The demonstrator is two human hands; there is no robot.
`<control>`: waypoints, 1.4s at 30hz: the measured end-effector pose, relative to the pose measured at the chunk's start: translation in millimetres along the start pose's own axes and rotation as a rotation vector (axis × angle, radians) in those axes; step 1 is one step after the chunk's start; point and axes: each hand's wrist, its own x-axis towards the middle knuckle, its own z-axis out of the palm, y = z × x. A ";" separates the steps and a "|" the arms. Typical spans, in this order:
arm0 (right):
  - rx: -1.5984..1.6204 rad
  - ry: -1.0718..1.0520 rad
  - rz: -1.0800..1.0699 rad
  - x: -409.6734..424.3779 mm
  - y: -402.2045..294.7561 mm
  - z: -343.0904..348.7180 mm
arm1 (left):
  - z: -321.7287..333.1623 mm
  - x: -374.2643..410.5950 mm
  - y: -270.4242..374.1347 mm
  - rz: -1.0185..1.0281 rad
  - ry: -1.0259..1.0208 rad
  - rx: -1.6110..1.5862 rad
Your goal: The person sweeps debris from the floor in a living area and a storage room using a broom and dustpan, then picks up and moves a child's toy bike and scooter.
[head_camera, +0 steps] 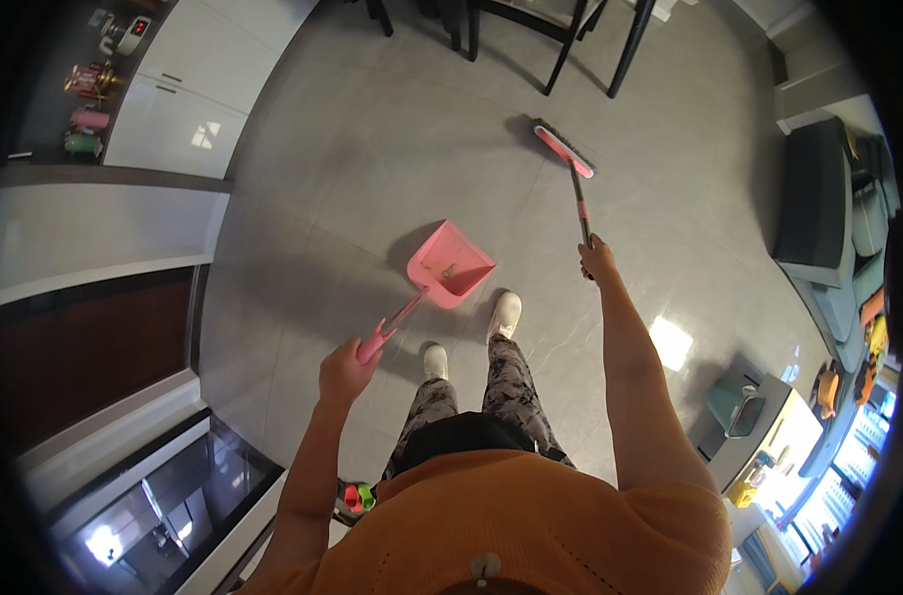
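Observation:
My left hand (349, 370) grips the pink handle of a long-handled dustpan (447, 271). The pink pan is in front of my feet, its open side facing up and to the right in the view, with a little debris (448, 272) inside. Held out ahead, my right hand (597, 260) is closed around the grey and pink handle of a broom (579, 197). The broom's pink and white head with dark bristles (564, 149) is farther away, beyond the dustpan; whether the bristles touch the floor I cannot tell.
Grey floor tiles (392, 149) surround my white shoes (505, 312). Black chair legs (559, 59) stand at the far side. White cabinets (191, 89) line the left. A sofa (812, 197) with cushions and a small cabinet with a green bin (730, 405) beside it are at the right.

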 end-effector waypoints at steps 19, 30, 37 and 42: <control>-0.066 -0.354 0.175 -285.6 66.1 21.0 | -2.2 -17.0 -26.5 0.023 0.044 -0.153; 0.134 -0.127 0.010 -235.5 -44.7 60.0 | -47.4 39.1 -83.1 -0.067 0.192 -0.223; 0.606 -0.163 0.060 -45.4 -172.5 67.3 | -64.5 165.8 -77.3 -0.191 0.232 -0.212; 0.493 -0.003 -0.091 115.0 -268.4 92.8 | -85.6 259.5 -52.3 -0.294 0.198 -0.160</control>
